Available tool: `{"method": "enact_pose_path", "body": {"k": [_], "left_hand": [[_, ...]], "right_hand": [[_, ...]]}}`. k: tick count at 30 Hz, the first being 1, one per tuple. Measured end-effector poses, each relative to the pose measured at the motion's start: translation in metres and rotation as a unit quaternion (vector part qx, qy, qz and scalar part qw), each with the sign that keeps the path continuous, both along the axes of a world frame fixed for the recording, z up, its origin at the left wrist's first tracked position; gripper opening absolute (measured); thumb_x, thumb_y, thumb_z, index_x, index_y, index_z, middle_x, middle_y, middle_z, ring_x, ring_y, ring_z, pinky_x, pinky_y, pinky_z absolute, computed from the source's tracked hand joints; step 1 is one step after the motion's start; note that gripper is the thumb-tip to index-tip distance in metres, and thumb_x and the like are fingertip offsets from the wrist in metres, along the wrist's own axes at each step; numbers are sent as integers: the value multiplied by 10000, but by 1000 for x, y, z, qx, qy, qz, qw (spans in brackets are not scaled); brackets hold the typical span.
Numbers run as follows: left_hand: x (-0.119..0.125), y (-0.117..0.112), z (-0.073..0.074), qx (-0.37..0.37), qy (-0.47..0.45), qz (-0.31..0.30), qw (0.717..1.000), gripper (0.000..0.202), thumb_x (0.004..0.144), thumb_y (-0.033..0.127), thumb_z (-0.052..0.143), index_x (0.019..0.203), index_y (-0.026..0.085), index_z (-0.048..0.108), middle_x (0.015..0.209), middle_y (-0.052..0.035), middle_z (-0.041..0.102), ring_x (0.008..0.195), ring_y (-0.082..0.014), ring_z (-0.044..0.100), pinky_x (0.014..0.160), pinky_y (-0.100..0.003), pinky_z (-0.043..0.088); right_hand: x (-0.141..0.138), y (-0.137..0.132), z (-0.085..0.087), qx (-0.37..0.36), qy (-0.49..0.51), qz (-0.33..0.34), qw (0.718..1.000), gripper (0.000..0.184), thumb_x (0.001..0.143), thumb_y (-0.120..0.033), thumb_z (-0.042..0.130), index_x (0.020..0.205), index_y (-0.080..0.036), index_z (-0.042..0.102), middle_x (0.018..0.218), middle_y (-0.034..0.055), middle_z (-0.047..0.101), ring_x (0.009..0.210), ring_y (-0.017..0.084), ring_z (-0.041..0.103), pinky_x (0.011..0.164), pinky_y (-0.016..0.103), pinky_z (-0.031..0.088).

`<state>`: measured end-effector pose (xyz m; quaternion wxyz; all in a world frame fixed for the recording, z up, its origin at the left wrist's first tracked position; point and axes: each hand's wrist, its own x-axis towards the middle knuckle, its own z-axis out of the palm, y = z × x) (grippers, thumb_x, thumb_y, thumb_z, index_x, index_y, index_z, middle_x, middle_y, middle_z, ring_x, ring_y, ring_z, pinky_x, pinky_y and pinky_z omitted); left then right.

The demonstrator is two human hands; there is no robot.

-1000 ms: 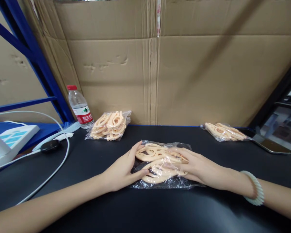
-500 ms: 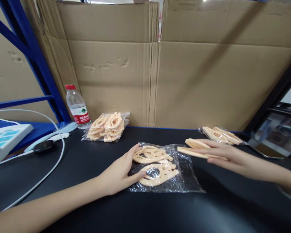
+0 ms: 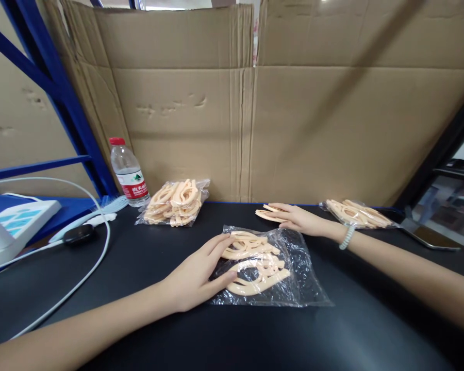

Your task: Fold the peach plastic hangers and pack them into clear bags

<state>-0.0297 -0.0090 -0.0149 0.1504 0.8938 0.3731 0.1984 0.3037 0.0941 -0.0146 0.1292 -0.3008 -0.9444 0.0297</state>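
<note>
My left hand [image 3: 201, 273] grips the left end of a clear plastic bag [image 3: 309, 283], its thumb on top and its fingers along the far side. Inside the bag lie flat beige looped pieces [image 3: 255, 286] that look like folding plastic hangers. Farther back, my right hand [image 3: 297, 219] is closed on a small stack of the same beige looped pieces [image 3: 271, 213], low over the black table behind the bag. The fingers partly cover that stack. Whether it touches the table I cannot tell.
One filled bag of beige pieces [image 3: 174, 203] lies at the back left beside a water bottle [image 3: 131, 178]. Another filled bag [image 3: 358, 214] sits back right, near a dark flat device [image 3: 429, 237]. A white cable [image 3: 96, 263] curves across the left. Cardboard [image 3: 185, 123] walls the back.
My right hand has moved left and back with the beige pieces, from right of the bag to behind it. My left hand stays on the bag. The view has shifted slightly.
</note>
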Motion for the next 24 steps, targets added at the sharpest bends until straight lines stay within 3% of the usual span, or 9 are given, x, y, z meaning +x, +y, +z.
{"method": "enact_pose_path", "body": {"k": [4, 7, 9, 11, 12, 15, 18, 21, 24], "left_hand": [[-1, 1, -2, -3, 11, 5, 1000, 596, 909, 471, 466, 1429, 211, 333, 1492, -98, 363, 1356, -283, 356, 1124, -424, 318], [-2, 2, -3, -1, 20, 5, 1000, 598, 915, 467, 457, 1435, 206, 317, 1499, -101, 347, 1364, -278, 341, 1131, -426, 302], [-3, 3, -3, 0, 20, 3, 1000, 597, 914, 463, 461, 1437, 215, 315, 1501, -96, 345, 1364, -279, 340, 1133, -428, 297], [-2, 3, -3, 1, 17, 3, 1000, 594, 911, 462, 467, 1436, 226, 317, 1497, -90, 352, 1360, -283, 347, 1132, -429, 298], [-2, 3, -3, 2, 18, 4, 1000, 594, 911, 462, 467, 1435, 226, 316, 1495, -90, 356, 1358, -284, 350, 1132, -429, 298], [0, 2, -2, 6, 31, 9, 999, 598, 917, 465, 453, 1435, 208, 304, 1497, -98, 351, 1363, -276, 343, 1135, -425, 295], [2, 2, -2, 14, 45, 14, 999, 592, 926, 466, 431, 1433, 192, 292, 1505, -108, 333, 1372, -265, 330, 1135, -425, 296], [3, 1, -2, 26, 41, 10, 999, 581, 927, 459, 433, 1422, 189, 296, 1491, -115, 358, 1358, -264, 354, 1122, -432, 320], [3, 1, -2, 40, 18, -2, 999, 559, 922, 434, 453, 1411, 207, 307, 1467, -106, 397, 1333, -263, 393, 1104, -425, 350]], "right_hand": [[4, -8, 13, -29, 21, 7, 999, 597, 940, -413, 482, 1475, -279, 254, 1540, 39, 269, 1440, 238, 113, 1160, 481, 178], [8, -38, 30, 14, 114, -54, 992, 423, 953, -344, 460, 1367, -255, 457, 1449, 72, 427, 1350, 240, 366, 1111, 461, 319], [8, -65, 36, 59, 181, -78, 979, 277, 949, -271, 448, 1171, -226, 608, 1219, 89, 618, 1138, 218, 575, 989, 412, 466], [4, -92, 36, 42, 167, -29, 985, 217, 923, -202, 467, 1025, -219, 657, 1000, 66, 698, 954, 187, 655, 871, 341, 537], [1, -103, 33, 25, 138, 10, 990, 235, 914, -170, 463, 1035, -215, 659, 985, 61, 708, 938, 176, 663, 857, 314, 545], [-14, -123, 23, 19, 49, 78, 996, 362, 921, -118, 414, 1240, -166, 578, 1207, 100, 648, 1177, 189, 566, 998, 328, 479], [-33, -119, 18, 5, 4, 101, 995, 446, 956, -192, 404, 1397, -137, 416, 1451, 120, 424, 1382, 199, 311, 1131, 380, 324], [-51, -106, 18, -17, -11, 122, 992, 519, 963, -282, 427, 1451, -142, 318, 1565, 103, 166, 1439, 211, 125, 1172, 404, 208], [-63, -97, 16, -12, -14, 136, 991, 555, 958, -332, 447, 1465, -174, 286, 1572, 98, 137, 1441, 221, 103, 1177, 432, 153]]}}
